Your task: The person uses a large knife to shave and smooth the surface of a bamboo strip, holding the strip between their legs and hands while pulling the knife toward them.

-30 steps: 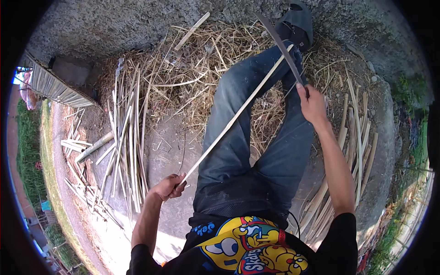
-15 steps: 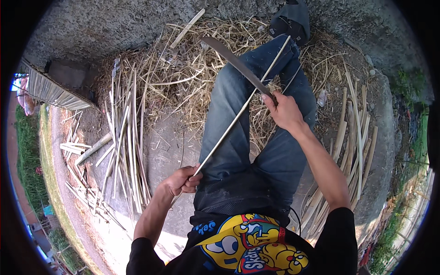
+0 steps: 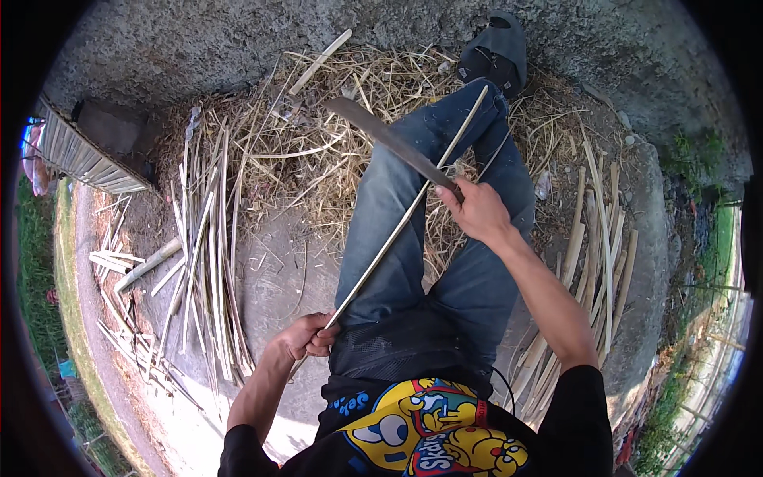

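I sit on the ground with my legs in blue jeans stretched out. My left hand (image 3: 306, 335) grips the near end of a long thin bamboo strip (image 3: 401, 220) beside my hip. The strip runs diagonally up across my thigh toward my far foot. My right hand (image 3: 474, 209) is closed on the handle of a long curved knife (image 3: 388, 140). The blade lies across the strip about midway along it and points up and left.
A heap of dry shavings (image 3: 318, 159) covers the ground around my legs. Split bamboo slats (image 3: 203, 254) lie in a pile at my left, more slats (image 3: 596, 238) at my right. A woven panel (image 3: 79, 155) stands far left. A dark sandal (image 3: 497, 52) is on my far foot.
My right hand has drawn the knife down along the strip toward my body. The blade tip swung from the far right to the left. My left hand stayed at my hip.
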Tool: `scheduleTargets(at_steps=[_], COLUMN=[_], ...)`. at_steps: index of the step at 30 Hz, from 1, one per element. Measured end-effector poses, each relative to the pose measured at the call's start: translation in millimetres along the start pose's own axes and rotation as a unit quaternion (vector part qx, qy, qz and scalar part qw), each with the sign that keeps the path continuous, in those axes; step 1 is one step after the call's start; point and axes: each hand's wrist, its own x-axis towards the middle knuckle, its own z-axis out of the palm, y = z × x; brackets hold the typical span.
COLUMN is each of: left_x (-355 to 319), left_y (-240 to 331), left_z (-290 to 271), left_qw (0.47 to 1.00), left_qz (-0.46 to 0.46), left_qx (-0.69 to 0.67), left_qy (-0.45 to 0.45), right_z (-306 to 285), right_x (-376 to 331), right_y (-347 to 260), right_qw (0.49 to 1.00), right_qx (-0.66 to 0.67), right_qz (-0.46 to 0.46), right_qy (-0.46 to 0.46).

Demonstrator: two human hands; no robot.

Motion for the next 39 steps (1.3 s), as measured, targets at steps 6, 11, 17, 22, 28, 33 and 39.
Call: scheduleTargets(at_steps=[6,11,17,22,28,33,39], left_x=[-14,-36,-7,-29,-5,-16,-56], left_y=[-10,-25,-27,-55,-40,-46,-87], left_z=[-24,-39,-51,-82,-88,-106,-145], left_qw=[0.998,0.997,0.989,0.993,0.982,0.983,0.984], left_qz=[0.017,0.028,0.073,0.079,0.095,0.087,0.060], left_qx=[0.047,0.049,0.124,0.089,0.161,0.163,0.165], left_qy=[0.023,0.061,0.039,0.012,-0.007,0.017,0.006], right_z=[37,-8,31,-13,-10,-4,-139], right_x=[-41,11,-40,0,-13,-32,49], right_y=[-16,18,-33,19,18,13,165], right_qw=[0.975,0.993,0.984,0.990,0.986,0.967,0.914], right_qx=[-0.109,0.039,-0.076,-0.047,-0.034,-0.173,0.066], right_qz=[-0.193,0.024,-0.160,-0.025,-0.074,-0.165,0.222], right_qy=[0.024,0.107,-0.033,0.130,0.143,0.086,0.333])
